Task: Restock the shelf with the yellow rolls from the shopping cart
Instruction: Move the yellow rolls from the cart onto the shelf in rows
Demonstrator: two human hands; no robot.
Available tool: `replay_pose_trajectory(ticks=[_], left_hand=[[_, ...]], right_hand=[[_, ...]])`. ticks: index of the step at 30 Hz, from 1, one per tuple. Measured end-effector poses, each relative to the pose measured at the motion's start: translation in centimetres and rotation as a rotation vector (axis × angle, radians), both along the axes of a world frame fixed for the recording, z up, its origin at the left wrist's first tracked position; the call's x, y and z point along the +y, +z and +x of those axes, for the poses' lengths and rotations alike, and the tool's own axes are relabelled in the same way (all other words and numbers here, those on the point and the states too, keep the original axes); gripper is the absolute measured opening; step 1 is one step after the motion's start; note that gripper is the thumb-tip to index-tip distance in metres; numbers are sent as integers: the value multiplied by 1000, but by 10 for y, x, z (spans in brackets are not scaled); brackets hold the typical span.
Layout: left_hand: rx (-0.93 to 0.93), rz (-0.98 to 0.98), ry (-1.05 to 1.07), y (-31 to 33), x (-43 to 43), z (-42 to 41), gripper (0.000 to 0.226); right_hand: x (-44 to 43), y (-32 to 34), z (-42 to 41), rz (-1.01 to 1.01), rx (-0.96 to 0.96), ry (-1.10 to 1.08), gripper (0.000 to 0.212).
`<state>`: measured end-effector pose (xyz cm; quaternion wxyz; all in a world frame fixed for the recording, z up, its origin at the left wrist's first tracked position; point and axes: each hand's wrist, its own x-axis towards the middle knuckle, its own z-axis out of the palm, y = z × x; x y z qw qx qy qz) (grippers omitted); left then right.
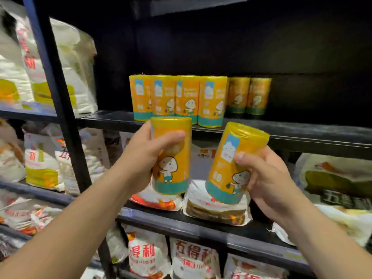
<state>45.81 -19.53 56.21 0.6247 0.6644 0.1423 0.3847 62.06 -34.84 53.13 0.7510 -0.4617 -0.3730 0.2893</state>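
My left hand (144, 153) grips a yellow roll (173, 170) with a cartoon label and holds it upright just below the front edge of the black shelf (291, 131). My right hand (267, 179) grips a second yellow roll (231, 158), tilted with its top leaning right. Both rolls hang in the air in front of the shelf. On the shelf stand several matching yellow rolls (210, 101) in a row, with two more (248, 96) further back in shadow. The shopping cart is out of view.
The shelf board is bare and dark to the right of the standing rolls. White flour bags (66, 63) fill the left bay behind a black upright post (58, 81). More bags (217, 210) lie on the lower shelves beneath my hands.
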Motion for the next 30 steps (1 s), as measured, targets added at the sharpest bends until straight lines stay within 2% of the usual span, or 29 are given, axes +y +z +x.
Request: replay_pose_trajectory(ticks=[4,8,14,18,23,30], left_hand=[[-5,75,-11,27,-26,35,60],[-4,151,-27,55,-42,65,56],[29,338,19,98,-47,105,56],[81,425,38,127,-37,129,50],[162,513,40,157,-16,159,54],[345,595,38,182,12,196,66]], right_hand=[[-34,24,27,9,-74,-67,63],[-52,45,49,24,-135,-146,59],[-56,76,81,37,-222,-248,65],[-44,90,108,31,-243,-322,59],[-25,110,133,-13,-294,-391,45],[9,130,162,-70,-334,-511,48]])
